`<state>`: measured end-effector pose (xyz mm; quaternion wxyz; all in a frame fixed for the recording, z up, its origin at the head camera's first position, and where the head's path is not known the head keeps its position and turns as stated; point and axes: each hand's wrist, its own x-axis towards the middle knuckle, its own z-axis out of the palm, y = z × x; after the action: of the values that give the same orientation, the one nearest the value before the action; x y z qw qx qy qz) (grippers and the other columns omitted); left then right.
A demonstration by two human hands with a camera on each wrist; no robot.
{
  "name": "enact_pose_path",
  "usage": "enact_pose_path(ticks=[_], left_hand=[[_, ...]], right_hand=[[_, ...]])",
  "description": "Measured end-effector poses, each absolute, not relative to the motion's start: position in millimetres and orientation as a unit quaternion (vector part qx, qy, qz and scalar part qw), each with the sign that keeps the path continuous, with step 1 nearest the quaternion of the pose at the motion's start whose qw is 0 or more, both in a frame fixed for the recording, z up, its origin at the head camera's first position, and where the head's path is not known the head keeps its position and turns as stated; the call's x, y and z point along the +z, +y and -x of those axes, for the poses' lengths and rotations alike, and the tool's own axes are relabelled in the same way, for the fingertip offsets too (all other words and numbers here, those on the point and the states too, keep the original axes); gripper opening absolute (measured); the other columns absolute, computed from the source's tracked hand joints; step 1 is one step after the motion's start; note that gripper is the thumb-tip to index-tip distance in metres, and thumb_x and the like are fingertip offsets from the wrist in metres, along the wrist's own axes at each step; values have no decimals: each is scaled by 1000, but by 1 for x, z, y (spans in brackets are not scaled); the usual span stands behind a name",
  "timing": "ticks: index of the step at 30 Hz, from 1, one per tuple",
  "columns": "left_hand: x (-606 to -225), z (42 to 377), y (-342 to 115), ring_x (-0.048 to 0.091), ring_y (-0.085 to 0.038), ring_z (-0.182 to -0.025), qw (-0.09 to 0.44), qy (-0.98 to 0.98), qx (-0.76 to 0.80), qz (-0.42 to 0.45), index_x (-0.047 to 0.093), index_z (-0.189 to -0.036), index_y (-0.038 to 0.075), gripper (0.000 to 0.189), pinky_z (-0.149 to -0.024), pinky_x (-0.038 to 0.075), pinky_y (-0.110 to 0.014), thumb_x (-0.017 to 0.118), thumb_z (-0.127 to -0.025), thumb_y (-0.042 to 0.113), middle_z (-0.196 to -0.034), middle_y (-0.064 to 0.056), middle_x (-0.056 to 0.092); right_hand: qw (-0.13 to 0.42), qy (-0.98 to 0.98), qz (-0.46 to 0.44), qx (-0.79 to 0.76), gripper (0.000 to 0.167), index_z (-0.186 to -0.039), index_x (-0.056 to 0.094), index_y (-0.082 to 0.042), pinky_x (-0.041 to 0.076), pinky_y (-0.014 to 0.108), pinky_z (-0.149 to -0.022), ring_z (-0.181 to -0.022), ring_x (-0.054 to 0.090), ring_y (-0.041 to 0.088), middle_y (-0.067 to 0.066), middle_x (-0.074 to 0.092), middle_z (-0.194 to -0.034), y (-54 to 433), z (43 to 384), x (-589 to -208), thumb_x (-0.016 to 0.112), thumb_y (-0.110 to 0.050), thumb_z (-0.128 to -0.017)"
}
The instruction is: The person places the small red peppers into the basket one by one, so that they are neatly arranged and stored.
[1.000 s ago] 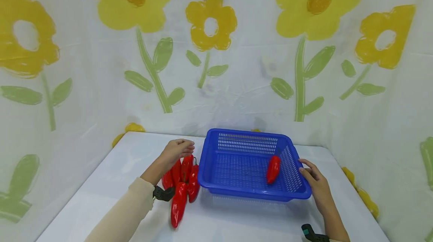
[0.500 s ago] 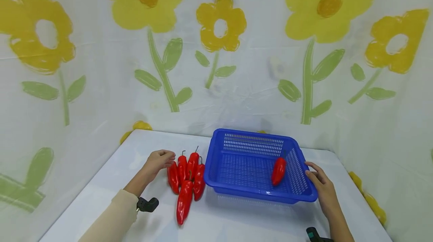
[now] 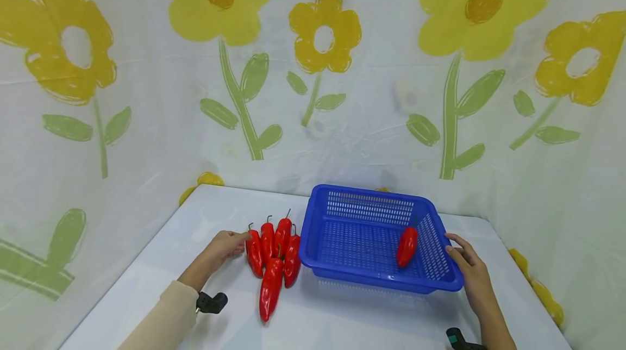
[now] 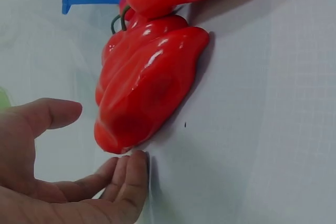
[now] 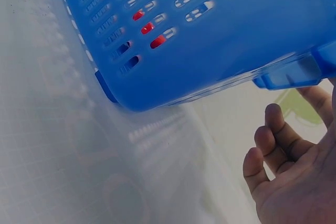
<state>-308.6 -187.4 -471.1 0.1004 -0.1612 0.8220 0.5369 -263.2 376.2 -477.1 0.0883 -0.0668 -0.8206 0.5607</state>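
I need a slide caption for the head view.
Left hand beside five red peppers; right hand on a blue basket with one red pepper inside.

Head view: bright, diffuse light; small white glints on red peppers; soft shadow on the tabletop beneath the blue basket; wide-angle stretch toward the edges. Left wrist view: dimmer, greyer; glossy highlights, soft-edged shadow beside the peppers. Right wrist view: dim; right hand shaded, pale streaks on tabletop.
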Motion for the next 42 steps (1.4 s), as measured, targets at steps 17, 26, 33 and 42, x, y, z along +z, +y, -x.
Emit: enact_pose_path(ticks=[17, 26, 33, 42], left_hand=[[-468, 309, -180, 69, -25, -83, 106, 819, 529, 195, 53, -119, -13, 50, -80, 60, -33, 77, -88, 18, -103, -23, 65], [-468, 309, -184, 71, -26, -86, 100, 807, 548, 197, 54, -120, -13, 50, -83, 59, -36, 77, -88, 17, -106, -24, 67], [-471, 305, -189, 68, -35, -101, 99, 790, 575, 187, 52, -127, -14, 55, -88, 57, -41, 75, -90, 19, -115, -28, 64], [-461, 303, -190, 66, -36, -108, 86, 779, 604, 144, 52, -131, -12, 60, -93, 55, -45, 76, -91, 26, -125, -29, 60]], right_hand=[[86, -813, 66, 572, 56, -151, 42, -24, 57, 21, -74, -87, 63, 3, -16, 57, -105, 375, 263, -478, 52, -49, -102], [92, -817, 59, 567, 55, -151, 42, -24, 57, 21, -74, -88, 62, 4, -15, 57, -107, 377, 264, -478, 51, -49, -102], [87, -816, 68, 568, 56, -151, 43, -25, 57, 21, -74, -88, 62, 4, -13, 56, -107, 375, 263, -479, 52, -50, -102], [90, -821, 72, 559, 57, -151, 42, -26, 57, 21, -74, -88, 62, 3, -11, 55, -108, 375, 264, -477, 51, -52, -101]])
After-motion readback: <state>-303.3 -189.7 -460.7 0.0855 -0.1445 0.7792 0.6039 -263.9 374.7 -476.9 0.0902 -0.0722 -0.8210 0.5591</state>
